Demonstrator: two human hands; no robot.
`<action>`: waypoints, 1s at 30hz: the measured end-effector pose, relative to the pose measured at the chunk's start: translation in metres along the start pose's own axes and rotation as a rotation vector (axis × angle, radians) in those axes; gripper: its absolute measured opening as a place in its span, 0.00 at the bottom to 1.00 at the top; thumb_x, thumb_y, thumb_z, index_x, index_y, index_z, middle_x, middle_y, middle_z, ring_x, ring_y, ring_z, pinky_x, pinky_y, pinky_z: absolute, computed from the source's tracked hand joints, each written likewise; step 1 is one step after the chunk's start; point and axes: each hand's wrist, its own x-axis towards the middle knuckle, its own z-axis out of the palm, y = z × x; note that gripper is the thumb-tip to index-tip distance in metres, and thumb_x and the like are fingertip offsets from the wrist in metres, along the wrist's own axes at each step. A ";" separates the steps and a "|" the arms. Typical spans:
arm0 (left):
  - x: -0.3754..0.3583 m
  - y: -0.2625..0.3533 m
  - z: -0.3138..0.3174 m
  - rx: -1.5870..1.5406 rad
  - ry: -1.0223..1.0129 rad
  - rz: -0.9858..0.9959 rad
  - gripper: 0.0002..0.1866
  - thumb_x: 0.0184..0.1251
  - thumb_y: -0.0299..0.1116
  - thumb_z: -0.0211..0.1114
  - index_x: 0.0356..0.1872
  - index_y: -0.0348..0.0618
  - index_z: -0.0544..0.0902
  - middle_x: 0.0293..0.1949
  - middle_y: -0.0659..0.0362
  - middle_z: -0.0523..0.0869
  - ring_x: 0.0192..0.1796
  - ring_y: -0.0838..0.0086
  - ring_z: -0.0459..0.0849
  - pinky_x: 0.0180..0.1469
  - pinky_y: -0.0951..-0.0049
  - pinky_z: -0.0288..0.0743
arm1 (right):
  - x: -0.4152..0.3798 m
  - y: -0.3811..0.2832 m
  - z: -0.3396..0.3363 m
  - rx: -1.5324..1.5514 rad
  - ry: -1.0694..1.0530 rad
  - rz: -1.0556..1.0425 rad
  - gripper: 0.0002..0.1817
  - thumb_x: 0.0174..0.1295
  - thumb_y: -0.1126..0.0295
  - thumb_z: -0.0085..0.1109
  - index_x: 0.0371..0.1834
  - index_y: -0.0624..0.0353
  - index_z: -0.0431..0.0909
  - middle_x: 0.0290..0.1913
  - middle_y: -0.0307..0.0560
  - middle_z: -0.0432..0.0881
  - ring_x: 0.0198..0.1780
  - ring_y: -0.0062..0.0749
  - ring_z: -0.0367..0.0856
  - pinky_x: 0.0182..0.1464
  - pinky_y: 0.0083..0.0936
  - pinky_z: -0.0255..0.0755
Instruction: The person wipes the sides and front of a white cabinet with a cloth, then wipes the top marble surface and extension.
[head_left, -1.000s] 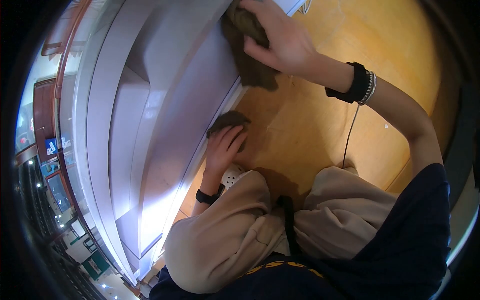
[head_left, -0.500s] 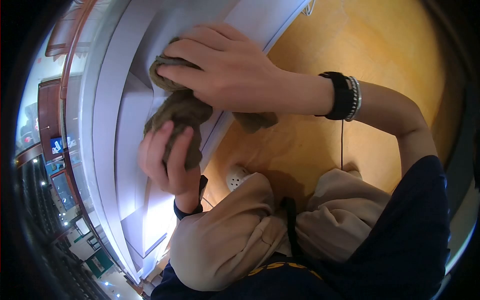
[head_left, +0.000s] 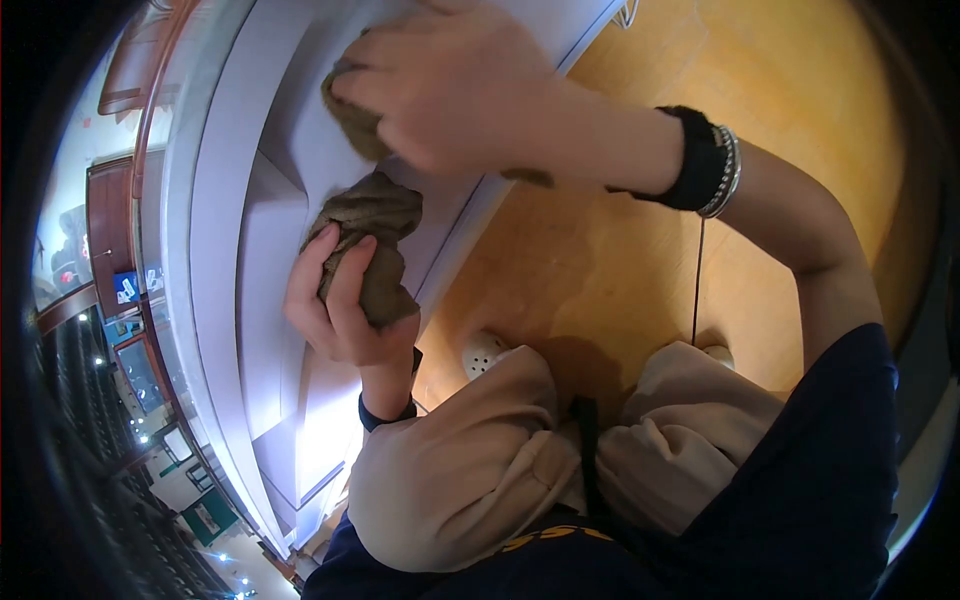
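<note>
My left hand (head_left: 345, 305) is closed around a bunched brown-green cloth (head_left: 375, 215), close against a white panelled surface (head_left: 290, 150). Folds of the cloth stick out beyond the fingers. Farther up, my right hand (head_left: 455, 95), blurred by motion, grips a second piece of similar cloth (head_left: 355, 125) over the same surface. A bit of cloth also shows below the right hand's wrist side. A gap separates the two pieces; whether they join elsewhere is hidden.
The white unit has stepped ledges and a bright light at its lower end. An orange-brown floor (head_left: 600, 260) lies beside it, with a thin dark cable (head_left: 699, 280) running across. A white perforated shoe (head_left: 484, 355) is near the unit.
My right hand has moved up and away from the left, taking its cloth with it, so a gap has opened between the two pieces. My left hand has barely shifted.
</note>
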 end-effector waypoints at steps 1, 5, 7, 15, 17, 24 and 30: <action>-0.001 -0.001 0.000 -0.021 0.011 -0.019 0.11 0.46 0.21 0.63 0.35 0.42 0.82 0.43 0.53 0.80 0.45 0.61 0.78 0.46 0.70 0.75 | -0.001 0.005 -0.002 0.005 0.018 0.020 0.12 0.51 0.59 0.55 0.23 0.55 0.81 0.29 0.43 0.80 0.33 0.37 0.80 0.46 0.36 0.71; -0.001 -0.001 -0.003 0.005 -0.002 -0.015 0.11 0.46 0.21 0.63 0.34 0.42 0.82 0.42 0.53 0.80 0.45 0.62 0.79 0.45 0.70 0.76 | 0.006 0.040 -0.029 0.018 -0.135 0.105 0.14 0.50 0.70 0.50 0.39 0.59 0.79 0.36 0.50 0.80 0.38 0.43 0.80 0.50 0.37 0.70; 0.000 -0.001 -0.004 -0.013 -0.021 -0.031 0.11 0.45 0.20 0.64 0.34 0.42 0.82 0.42 0.54 0.80 0.44 0.63 0.79 0.45 0.71 0.76 | 0.009 0.054 -0.035 -0.039 -0.094 0.157 0.12 0.47 0.70 0.49 0.33 0.60 0.79 0.34 0.51 0.81 0.36 0.45 0.79 0.49 0.38 0.69; 0.000 0.001 -0.001 0.050 0.014 -0.020 0.13 0.40 0.22 0.64 0.31 0.47 0.84 0.40 0.58 0.82 0.38 0.68 0.77 0.41 0.74 0.69 | 0.022 0.073 -0.051 -0.123 -0.176 0.410 0.11 0.48 0.67 0.48 0.25 0.62 0.77 0.30 0.55 0.80 0.35 0.48 0.78 0.46 0.39 0.69; 0.000 -0.001 -0.001 0.039 0.030 -0.023 0.13 0.39 0.23 0.65 0.31 0.48 0.84 0.39 0.59 0.83 0.38 0.68 0.76 0.40 0.75 0.68 | 0.017 0.066 -0.046 -0.094 -0.101 0.299 0.12 0.49 0.64 0.50 0.26 0.64 0.75 0.30 0.57 0.78 0.37 0.49 0.76 0.46 0.40 0.69; 0.002 0.002 -0.002 0.060 0.003 -0.020 0.13 0.39 0.24 0.65 0.31 0.48 0.84 0.38 0.60 0.83 0.38 0.69 0.77 0.41 0.74 0.68 | 0.019 0.033 -0.033 0.008 -0.323 0.228 0.17 0.51 0.62 0.50 0.32 0.67 0.75 0.35 0.58 0.79 0.40 0.50 0.77 0.48 0.40 0.69; 0.001 0.000 -0.001 0.050 0.009 -0.003 0.14 0.39 0.24 0.65 0.32 0.48 0.84 0.40 0.60 0.83 0.40 0.68 0.76 0.41 0.74 0.68 | 0.016 -0.015 -0.001 0.098 -0.296 0.012 0.20 0.56 0.53 0.54 0.32 0.62 0.81 0.34 0.48 0.79 0.40 0.41 0.78 0.48 0.34 0.70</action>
